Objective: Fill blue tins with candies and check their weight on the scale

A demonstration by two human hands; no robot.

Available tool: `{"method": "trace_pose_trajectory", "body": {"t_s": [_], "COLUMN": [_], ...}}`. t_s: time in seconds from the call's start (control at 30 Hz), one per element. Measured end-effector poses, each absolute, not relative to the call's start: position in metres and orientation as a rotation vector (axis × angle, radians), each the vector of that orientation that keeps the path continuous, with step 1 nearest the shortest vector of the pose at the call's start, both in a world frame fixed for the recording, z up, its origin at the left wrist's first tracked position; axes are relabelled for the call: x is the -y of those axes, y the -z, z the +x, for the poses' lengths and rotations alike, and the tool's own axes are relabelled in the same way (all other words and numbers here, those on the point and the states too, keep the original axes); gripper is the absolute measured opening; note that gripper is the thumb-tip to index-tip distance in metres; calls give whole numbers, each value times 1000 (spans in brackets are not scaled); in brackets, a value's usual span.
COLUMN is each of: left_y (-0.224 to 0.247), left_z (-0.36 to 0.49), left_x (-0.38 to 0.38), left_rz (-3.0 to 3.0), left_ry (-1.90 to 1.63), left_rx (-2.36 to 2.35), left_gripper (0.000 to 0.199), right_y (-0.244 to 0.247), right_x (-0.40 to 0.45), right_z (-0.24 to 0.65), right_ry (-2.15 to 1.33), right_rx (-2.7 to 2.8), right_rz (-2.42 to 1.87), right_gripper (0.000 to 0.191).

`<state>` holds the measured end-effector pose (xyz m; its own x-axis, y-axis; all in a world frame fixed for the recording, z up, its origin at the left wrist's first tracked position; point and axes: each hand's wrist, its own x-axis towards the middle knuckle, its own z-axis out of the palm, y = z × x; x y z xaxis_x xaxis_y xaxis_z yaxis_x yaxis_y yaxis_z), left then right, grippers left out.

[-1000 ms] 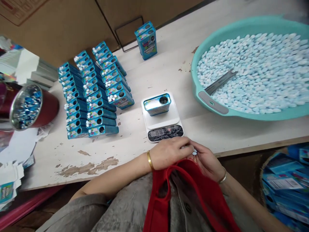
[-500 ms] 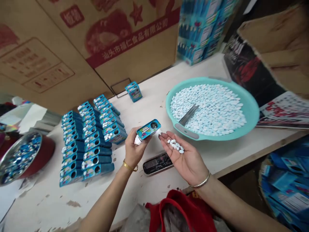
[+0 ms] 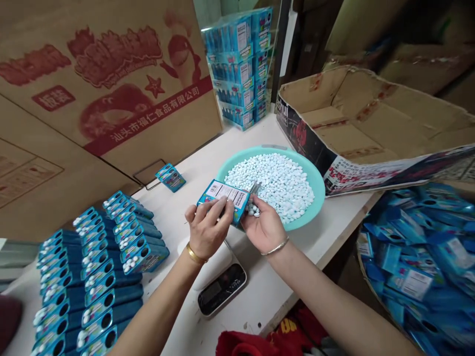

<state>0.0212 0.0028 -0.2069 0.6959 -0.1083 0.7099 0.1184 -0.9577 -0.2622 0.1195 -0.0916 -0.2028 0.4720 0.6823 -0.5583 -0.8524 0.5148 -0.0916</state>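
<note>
My left hand (image 3: 210, 225) grips a blue candy box (image 3: 224, 193), with its fingers across the printed back panel. The box lies tilted, its right end against my right hand (image 3: 263, 225). That hand is cupped around some small white candies (image 3: 253, 209), partly hidden by the box and fingers. Just behind both hands stands a turquoise basin (image 3: 317, 185) full of pale oval candies (image 3: 282, 178). A metal scoop (image 3: 256, 188) rests in them. Below my left hand is a scale (image 3: 222, 289) with a black panel and white platform.
Rows of blue boxes (image 3: 100, 267) with white candies on their ends stand at left. A small group of boxes (image 3: 170, 177) sits by a large carton (image 3: 148, 99). Wrapped stacks (image 3: 241, 69) stand behind. An open carton (image 3: 334, 138) and a container of blue boxes (image 3: 415, 267) are at right.
My left hand has tipped the box over towards my right palm, so its back panel now faces up. Both hands have come together beside the basin. The view has swung right.
</note>
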Motion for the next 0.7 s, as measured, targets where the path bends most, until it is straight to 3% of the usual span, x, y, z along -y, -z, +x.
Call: {"method": "trace_pose_trajectory", "body": {"t_s": [0.33,0.5,0.7], "left_y": [227,238,274], "left_z": [4,-46,-106], "left_x": [-3,-6,3], "left_rz": [-3000,-3295,-3422], "left_ry": [1244,1425,1089], "left_rx": [553,1073,1394], "left_gripper": [30,31,34], "right_y": [214,206,225], "right_x": [96,125,155], "right_z": [111,92,62], "right_ry": [-926,-1165,-1337], "right_rx": [-459,-408,-434], "right_rz": [-421,-449,-548], "right_gripper": [20,24,22]}}
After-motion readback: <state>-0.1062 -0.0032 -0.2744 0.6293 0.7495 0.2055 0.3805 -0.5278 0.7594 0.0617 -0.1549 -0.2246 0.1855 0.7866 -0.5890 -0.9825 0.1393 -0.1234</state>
